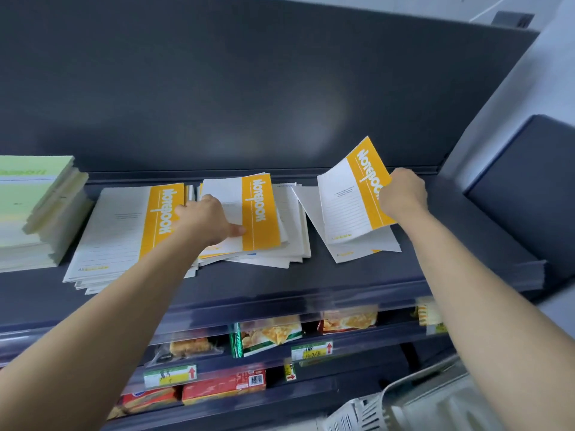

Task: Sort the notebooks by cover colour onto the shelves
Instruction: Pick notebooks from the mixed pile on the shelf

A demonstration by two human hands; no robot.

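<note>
Orange-and-white notebooks lie on the dark top shelf [311, 281]. My left hand [203, 220] grips the top notebook [249, 213] of a loose, fanned middle pile, thumb on its cover. Left of it lies another orange pile [121, 231]. My right hand [403, 192] grips the orange edge of one notebook [351, 194], tilted up off another notebook [357, 248] lying flat at the right. A tall stack of green notebooks [34, 209] stands at the far left.
The shelf's dark back panel [249, 88] rises behind the piles. Lower shelves hold food packets [267, 334] and red boxes [224, 385] behind price tags. A white wire basket [404, 405] sits at the bottom right. A dark panel [529, 188] stands to the right.
</note>
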